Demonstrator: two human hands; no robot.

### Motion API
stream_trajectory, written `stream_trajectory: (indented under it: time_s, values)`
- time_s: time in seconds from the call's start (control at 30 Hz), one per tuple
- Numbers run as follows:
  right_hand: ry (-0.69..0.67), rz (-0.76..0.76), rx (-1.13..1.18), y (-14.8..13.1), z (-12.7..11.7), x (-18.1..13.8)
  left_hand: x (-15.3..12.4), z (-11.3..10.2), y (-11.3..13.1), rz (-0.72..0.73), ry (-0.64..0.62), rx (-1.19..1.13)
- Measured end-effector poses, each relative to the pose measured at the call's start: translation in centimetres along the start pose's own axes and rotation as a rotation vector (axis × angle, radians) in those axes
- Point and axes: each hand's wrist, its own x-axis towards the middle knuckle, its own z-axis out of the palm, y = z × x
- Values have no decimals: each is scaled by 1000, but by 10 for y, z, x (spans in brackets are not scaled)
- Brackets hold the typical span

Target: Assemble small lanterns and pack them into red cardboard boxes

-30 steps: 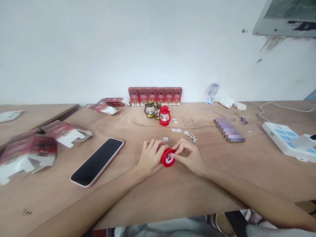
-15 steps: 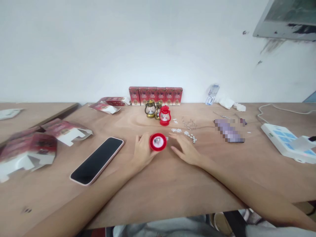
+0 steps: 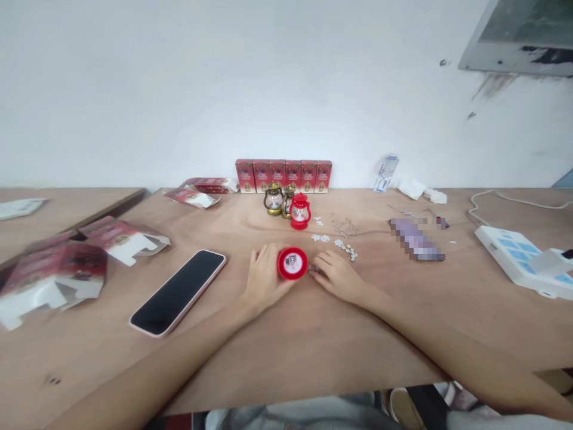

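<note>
My left hand point(image 3: 263, 278) is wrapped round a small red lantern point(image 3: 292, 263) lying on its side, its round base facing me with a metal battery slot in the middle. My right hand point(image 3: 338, 276) rests on the wooden table point(image 3: 295, 334) just right of the lantern, fingers curled and pinched at the base's right edge; what they pinch is too small to see. Small white bits point(image 3: 320, 237) and button cells point(image 3: 348, 249) lie just beyond my right hand.
Three finished lanterns point(image 3: 289, 205) stand before a row of red boxes point(image 3: 283, 175) at the wall. A dark phone point(image 3: 179, 291) lies left of my hands, with opened red boxes point(image 3: 58, 272) further left. A white power strip point(image 3: 521, 257) sits at the right.
A second ago both hands held the lantern close to me. My left hand then turned its base toward me and moved it away. My right hand opened flat, then curled back at the base.
</note>
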Motion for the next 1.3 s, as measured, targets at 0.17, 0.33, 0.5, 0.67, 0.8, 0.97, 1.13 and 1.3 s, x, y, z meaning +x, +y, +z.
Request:
stream_trajectory:
  time_s: [0.17,0.33,0.5,0.67,0.8,0.97,1.13,1.3]
  values:
    - [72,-70,-2,0,1,-2,0,0,1,10,-9,0]
    - [148,158,310,1,0,-3,0,-2,1,19,-28,-7]
    - [193,561,778,9,9,-2,0,-2,2,23,-43,-12]
    - [212,664,1115,10,13,-1,1,-2,3,17,-37,-15]
    - [173,666,1137,6,12,0,1,-3,3,19,-46,-12]
    - [149,753,1155,7,11,2,1,-3,3,25,-45,-4]
    - [74,686,1033,8,7,1,0,-3,3,11,-57,-6]
    - [63,614,925,4,6,0,1,-3,4,5,-68,-12]
